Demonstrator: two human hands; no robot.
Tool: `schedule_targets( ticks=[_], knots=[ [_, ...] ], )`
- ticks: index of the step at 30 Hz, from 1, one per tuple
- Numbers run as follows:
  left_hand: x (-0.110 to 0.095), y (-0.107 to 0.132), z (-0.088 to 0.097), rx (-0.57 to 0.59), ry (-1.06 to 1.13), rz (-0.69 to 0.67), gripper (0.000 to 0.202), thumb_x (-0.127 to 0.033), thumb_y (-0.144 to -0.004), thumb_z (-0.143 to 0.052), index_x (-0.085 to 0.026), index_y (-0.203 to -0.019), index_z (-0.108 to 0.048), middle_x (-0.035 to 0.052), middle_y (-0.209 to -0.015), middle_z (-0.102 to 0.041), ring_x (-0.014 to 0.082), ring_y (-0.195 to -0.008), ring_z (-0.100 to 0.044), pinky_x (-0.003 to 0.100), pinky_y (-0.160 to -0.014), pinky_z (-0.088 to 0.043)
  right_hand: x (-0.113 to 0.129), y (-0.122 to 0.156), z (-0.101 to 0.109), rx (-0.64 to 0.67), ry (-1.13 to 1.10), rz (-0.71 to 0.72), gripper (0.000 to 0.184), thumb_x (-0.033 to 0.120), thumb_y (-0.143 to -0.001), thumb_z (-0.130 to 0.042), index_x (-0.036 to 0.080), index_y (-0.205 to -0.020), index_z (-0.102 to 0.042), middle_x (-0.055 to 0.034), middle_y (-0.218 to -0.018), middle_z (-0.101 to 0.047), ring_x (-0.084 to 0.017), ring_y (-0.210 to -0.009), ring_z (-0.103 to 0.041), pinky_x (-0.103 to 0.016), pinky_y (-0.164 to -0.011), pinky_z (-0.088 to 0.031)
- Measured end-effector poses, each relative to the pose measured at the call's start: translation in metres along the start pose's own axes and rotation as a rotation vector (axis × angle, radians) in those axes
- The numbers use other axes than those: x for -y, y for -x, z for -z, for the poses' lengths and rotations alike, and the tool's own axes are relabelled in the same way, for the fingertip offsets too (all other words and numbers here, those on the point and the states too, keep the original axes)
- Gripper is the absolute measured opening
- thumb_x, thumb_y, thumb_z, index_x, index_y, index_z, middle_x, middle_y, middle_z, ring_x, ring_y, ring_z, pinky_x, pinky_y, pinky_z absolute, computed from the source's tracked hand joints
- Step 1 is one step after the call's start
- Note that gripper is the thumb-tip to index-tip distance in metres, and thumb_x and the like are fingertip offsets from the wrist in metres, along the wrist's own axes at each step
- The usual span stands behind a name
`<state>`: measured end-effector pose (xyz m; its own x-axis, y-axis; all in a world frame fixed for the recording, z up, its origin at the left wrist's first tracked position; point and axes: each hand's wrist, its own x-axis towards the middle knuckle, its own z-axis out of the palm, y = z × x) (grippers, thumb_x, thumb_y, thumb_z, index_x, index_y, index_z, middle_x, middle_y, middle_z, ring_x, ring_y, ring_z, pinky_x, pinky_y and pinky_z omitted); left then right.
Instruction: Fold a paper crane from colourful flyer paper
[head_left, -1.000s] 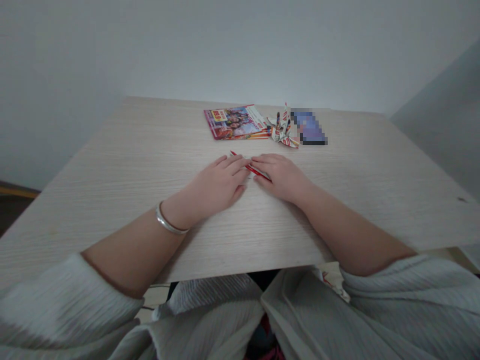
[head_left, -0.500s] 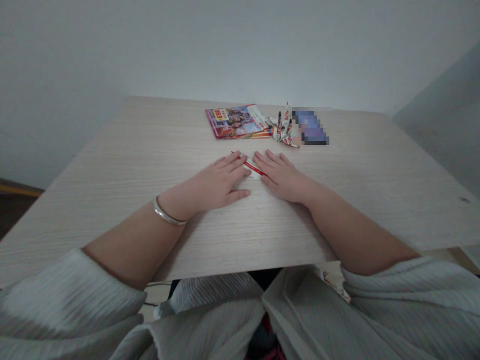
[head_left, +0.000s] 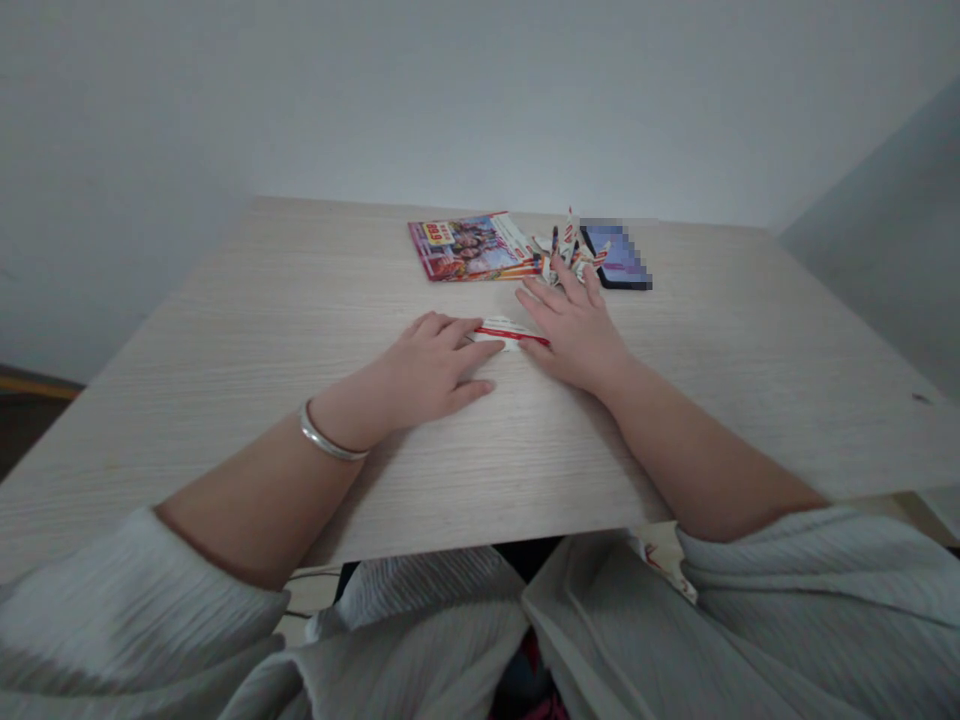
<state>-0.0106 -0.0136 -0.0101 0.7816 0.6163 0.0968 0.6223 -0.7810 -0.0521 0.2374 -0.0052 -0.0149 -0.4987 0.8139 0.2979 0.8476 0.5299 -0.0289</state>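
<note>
A small folded piece of white paper with a red stripe (head_left: 510, 331) lies flat on the pale wooden table (head_left: 330, 270). My left hand (head_left: 435, 370) rests on its left end with fingers stretched out and thumb apart. On its right end lies the thumb of my right hand (head_left: 577, 325), whose other fingers are spread toward the back. Just beyond those fingertips stand folded paper shapes (head_left: 568, 235) in white, red and dark print, partly hidden by the hand.
Behind my hands lies a stack of colourful printed leaflets (head_left: 469, 248). A phone or tablet with a lit, blurred screen (head_left: 622, 258) is at the back right. The wall (head_left: 480, 100) meets the table's far edge.
My right hand has lifted its fingers and spread them up and away, uncovering more of the striped paper. That paper now lies closer to level. My left hand has barely moved.
</note>
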Motion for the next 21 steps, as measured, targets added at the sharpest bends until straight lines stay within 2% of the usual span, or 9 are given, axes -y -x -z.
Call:
schedule_targets(
  ticks=[3, 5, 8, 12, 16, 21],
  knots=[
    [-0.004, 0.000, -0.003, -0.005, -0.023, -0.003, 0.059, -0.050, -0.106, -0.038, -0.017, -0.153, -0.049, 0.0214, -0.155, -0.051, 0.0386, -0.134, -0.054, 0.060, -0.116, -0.036, -0.004, -0.004, -0.006, 0.048, -0.120, 0.160, 0.049, 0.016, -0.098, -0.046, 0.014, -0.145, -0.059, -0.0123, -0.155, -0.057, -0.032, -0.158, -0.030, -0.063, -0.128, -0.025],
    [-0.006, 0.000, -0.006, 0.018, -0.031, -0.018, 0.065, -0.050, -0.106, -0.037, -0.010, -0.157, -0.042, 0.0245, -0.158, -0.047, 0.0395, -0.142, -0.048, 0.057, -0.120, -0.033, -0.005, -0.006, -0.011, 0.116, -0.190, 0.212, 0.051, 0.011, -0.098, -0.041, 0.012, -0.146, -0.058, -0.0141, -0.154, -0.057, -0.028, -0.154, -0.039, -0.056, -0.126, -0.035],
    [-0.009, 0.000, -0.006, 0.065, -0.049, 0.007, 0.073, -0.054, -0.106, -0.037, -0.003, -0.159, -0.035, 0.0302, -0.161, -0.039, 0.0422, -0.152, -0.036, 0.055, -0.122, -0.031, -0.007, -0.006, -0.013, 0.172, -0.232, 0.191, 0.052, 0.012, -0.099, -0.041, 0.008, -0.149, -0.054, -0.0169, -0.157, -0.053, -0.026, -0.151, -0.045, -0.051, -0.125, -0.038],
    [-0.016, 0.002, 0.003, 0.153, -0.055, 0.124, 0.070, -0.057, -0.106, -0.037, -0.013, -0.160, -0.037, 0.0313, -0.163, -0.034, 0.0460, -0.152, -0.036, 0.060, -0.118, -0.034, -0.011, -0.005, -0.001, 0.189, -0.186, 0.142, 0.047, 0.015, -0.098, -0.048, 0.017, -0.142, -0.064, -0.0095, -0.150, -0.061, -0.028, -0.146, -0.052, -0.052, -0.123, -0.041],
    [-0.020, 0.001, 0.015, 0.202, -0.053, 0.152, 0.064, -0.053, -0.108, -0.035, -0.016, -0.160, -0.039, 0.0312, -0.163, -0.034, 0.0456, -0.152, -0.035, 0.062, -0.118, -0.033, -0.020, -0.003, 0.018, 0.256, -0.097, 0.097, 0.040, 0.017, -0.099, -0.050, 0.023, -0.131, -0.073, -0.0058, -0.142, -0.068, -0.030, -0.140, -0.058, -0.052, -0.117, -0.048],
    [-0.014, 0.001, 0.015, 0.186, -0.023, 0.130, 0.060, -0.049, -0.108, -0.035, -0.016, -0.158, -0.041, 0.0283, -0.164, -0.035, 0.0408, -0.153, -0.036, 0.053, -0.122, -0.032, -0.034, 0.001, 0.029, 0.326, -0.002, 0.042, 0.035, 0.020, -0.098, -0.054, 0.027, -0.123, -0.078, -0.0029, -0.138, -0.071, -0.030, -0.133, -0.064, -0.048, -0.112, -0.051]
  ],
)
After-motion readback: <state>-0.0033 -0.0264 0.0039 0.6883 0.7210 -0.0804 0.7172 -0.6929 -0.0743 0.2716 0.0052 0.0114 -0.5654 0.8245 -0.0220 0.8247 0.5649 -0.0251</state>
